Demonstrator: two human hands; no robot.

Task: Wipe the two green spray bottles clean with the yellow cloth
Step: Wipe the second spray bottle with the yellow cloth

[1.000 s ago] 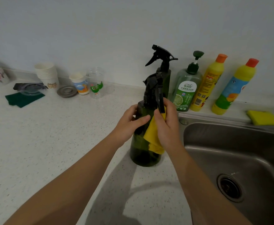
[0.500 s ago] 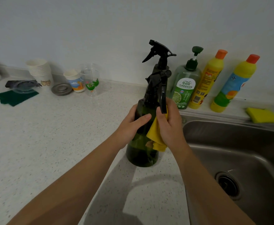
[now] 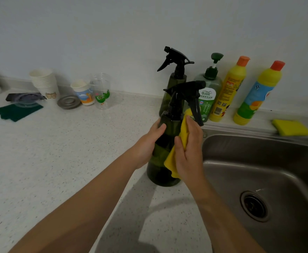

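We have the near spray bottle (image 3: 163, 161) standing upright on the speckled tabletop (image 3: 58, 152), just beside the rim of the sink (image 3: 259, 161). Our left hand (image 3: 147, 143) wraps the far-left side of its dark green body, fingers curled round it and the thumb laid across the shoulder. Our right hand (image 3: 188, 148) presses the yellow cloth (image 3: 178, 148) flat against the bottle's right flank — palm on the cloth, fingers closed over it and pinning it to the plastic. A loose corner of cloth hangs below the palm. The black trigger head (image 3: 186, 99) points right, above our knuckles.

The second spray bottle (image 3: 169, 94) stands behind, against the wall, touched by neither hand; we cannot tell whether it has been wiped.

Handling, as we judge it: the body looks smooth, glossy plastic, likely slippery if damp, and we cannot read how full it is — so weight is uncertain. A tall narrow bottle with a heavy-looking head may tip under sideways rubbing. The best hold seems to be the mid-body or shoulder, as the left hand has it, not the trigger, which could fire. The cloth is soft and limp; it conforms readily but needs palm pressure to stay put.

Other detergent bottles (image 3: 226, 88) stand close behind, within knocking reach.
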